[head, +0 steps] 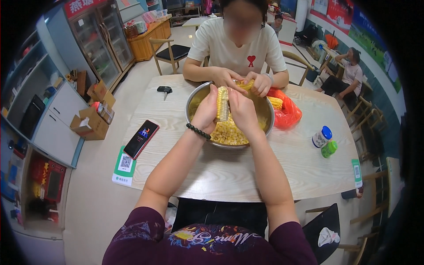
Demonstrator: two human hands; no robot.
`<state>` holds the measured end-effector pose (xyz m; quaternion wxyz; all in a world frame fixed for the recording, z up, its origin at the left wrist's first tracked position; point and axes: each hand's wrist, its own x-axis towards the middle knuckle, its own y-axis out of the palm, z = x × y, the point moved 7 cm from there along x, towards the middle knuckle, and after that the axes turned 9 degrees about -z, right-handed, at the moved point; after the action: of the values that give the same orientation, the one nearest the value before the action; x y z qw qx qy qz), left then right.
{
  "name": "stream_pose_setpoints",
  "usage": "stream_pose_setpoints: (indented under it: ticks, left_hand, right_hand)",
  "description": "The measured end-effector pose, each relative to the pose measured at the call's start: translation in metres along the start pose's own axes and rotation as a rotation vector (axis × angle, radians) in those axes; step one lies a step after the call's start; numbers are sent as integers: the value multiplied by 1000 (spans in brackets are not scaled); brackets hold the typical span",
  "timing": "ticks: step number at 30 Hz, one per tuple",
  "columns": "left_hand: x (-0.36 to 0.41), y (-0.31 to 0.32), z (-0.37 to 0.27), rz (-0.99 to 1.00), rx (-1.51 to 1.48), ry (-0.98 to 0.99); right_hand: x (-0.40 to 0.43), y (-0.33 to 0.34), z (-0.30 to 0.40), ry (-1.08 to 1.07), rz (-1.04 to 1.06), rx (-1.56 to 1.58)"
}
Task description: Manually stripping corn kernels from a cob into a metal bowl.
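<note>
Over a large steel bowl [271, 124], I hold a partly stripped corn cob [222, 104] upright between both hands. My left hand [206, 111], with a dark bead bracelet at its wrist, grips the cob's left side. Against the right side of the cob presses my right hand [243, 111], its thumb near the upper end. Yellow rows remain on the left of the cob, while its middle and right look bare and pale. Loose corn kernels [230, 134] lie in the bowl below. Across the bowl, another person's hands [261, 84] hold a second corn cob [245, 84].
Right of the bowl, a red plastic bag [288, 114] holds another corn cob [275, 102]. Two small containers, one blue-lidded [321, 137] and one green [329, 149], stand on the table [291, 175] at right. A phone [141, 139] and a key [165, 92] lie at left.
</note>
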<state>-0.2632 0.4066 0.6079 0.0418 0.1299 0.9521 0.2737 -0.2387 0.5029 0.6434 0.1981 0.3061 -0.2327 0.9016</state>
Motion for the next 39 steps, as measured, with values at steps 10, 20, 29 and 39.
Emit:
stream_pose_setpoints:
  ticks: [10,20,29,39]
  left_hand:
    - [-3,0,-4,102,-23,-61]
    - [6,-10,-3,-85,76,120]
    - [-6,-2,-6,-74,69,89]
    - [-10,0,-14,-89,226,251]
  right_hand:
    - [3,13,-23,330,194,391]
    - [0,0,-3,157,103,33]
    - [-7,-2,9,7,18,-163]
    - [-7,-1,20,28,-11,-77]
